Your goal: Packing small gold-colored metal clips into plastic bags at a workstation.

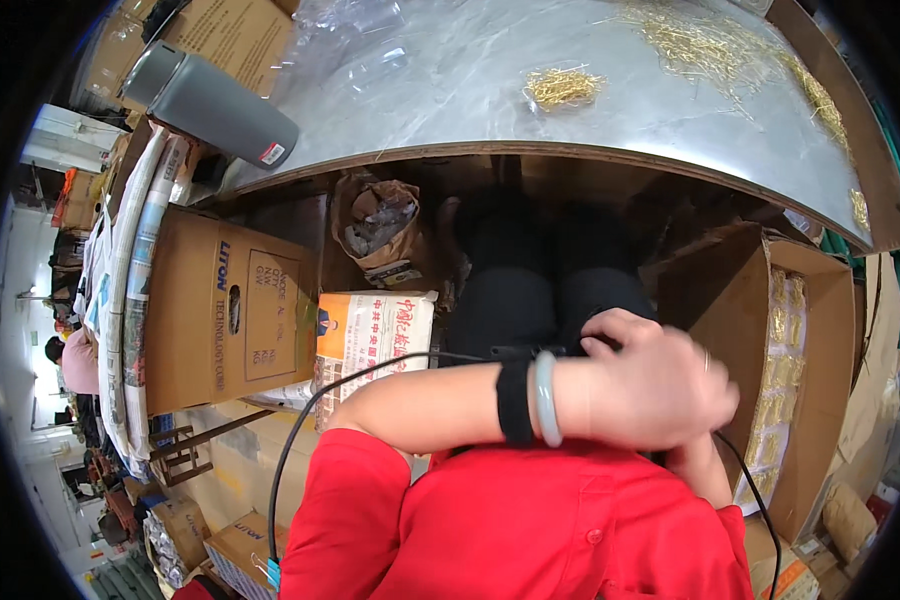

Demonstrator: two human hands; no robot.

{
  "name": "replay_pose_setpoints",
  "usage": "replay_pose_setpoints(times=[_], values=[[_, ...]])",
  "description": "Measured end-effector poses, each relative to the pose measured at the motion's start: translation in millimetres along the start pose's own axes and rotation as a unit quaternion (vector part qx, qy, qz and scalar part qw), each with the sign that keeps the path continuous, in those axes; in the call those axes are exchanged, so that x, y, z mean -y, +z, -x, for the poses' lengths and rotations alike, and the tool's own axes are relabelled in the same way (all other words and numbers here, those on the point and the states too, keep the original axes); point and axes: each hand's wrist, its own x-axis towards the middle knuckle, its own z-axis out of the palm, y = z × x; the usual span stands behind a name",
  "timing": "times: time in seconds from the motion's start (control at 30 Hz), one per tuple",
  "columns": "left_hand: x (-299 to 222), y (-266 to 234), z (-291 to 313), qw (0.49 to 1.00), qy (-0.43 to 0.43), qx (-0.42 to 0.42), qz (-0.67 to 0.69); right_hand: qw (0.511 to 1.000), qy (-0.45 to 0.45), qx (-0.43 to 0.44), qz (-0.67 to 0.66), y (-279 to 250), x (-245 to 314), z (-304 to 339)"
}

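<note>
My left forearm reaches across my body to the right, with a black strap (515, 402) and a pale green bangle (547, 398) at the wrist. My left hand (665, 392) is smeared by motion, so its fingers cannot be read. Behind it my right hand (620, 327) is mostly hidden; a few bent fingers show above the left hand, over my dark-trousered lap (530, 300). Nothing held can be made out in either hand. A black cable (355, 377) runs past the left forearm. Right of the hands, an open carton (715, 330) holds gold-coloured bundles (782, 365) in clear wrapping.
The grey tabletop (450, 100) ahead carries a small pile of thin gold pieces (563, 87) and a larger scatter (705, 50). A grey bottle (215, 105) lies at its left. A cardboard box (225, 310), a paper bag (378, 225) and a printed box (365, 325) stand left of my legs.
</note>
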Motion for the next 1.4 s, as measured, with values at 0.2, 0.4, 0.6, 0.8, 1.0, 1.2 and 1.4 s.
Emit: replay_pose_setpoints(times=[0.2, 0.4, 0.6, 0.8, 1.0, 1.2, 1.4], values=[[73, -60, 0, 0.663, -0.337, -0.447, 0.496, 0.985, -0.039, 0.041, -0.164, -3, 24, -4], [94, -62, 22, 0.488, -0.353, -0.531, 0.596, 0.978, -0.005, 0.018, -0.209, 32, 31, -12], [106, -50, 37, 0.469, -0.369, -0.564, 0.570, 0.915, 0.147, 0.085, -0.366, 44, 33, -14], [89, -27, 30, 0.767, -0.343, -0.471, 0.270, 0.939, 0.118, 0.112, -0.303, 47, 23, -7], [-1, 14, 18, 0.979, 0.090, 0.032, -0.182, 0.975, 0.099, 0.013, -0.200, 13, 15, 8], [-11, 45, 32, 0.972, 0.193, -0.011, -0.131, 0.975, 0.013, -0.007, -0.220, 0, 4, -4], [-16, 51, 37, 0.980, 0.164, 0.048, -0.104, 0.962, -0.115, 0.145, -0.203, -15, 27, -34]])
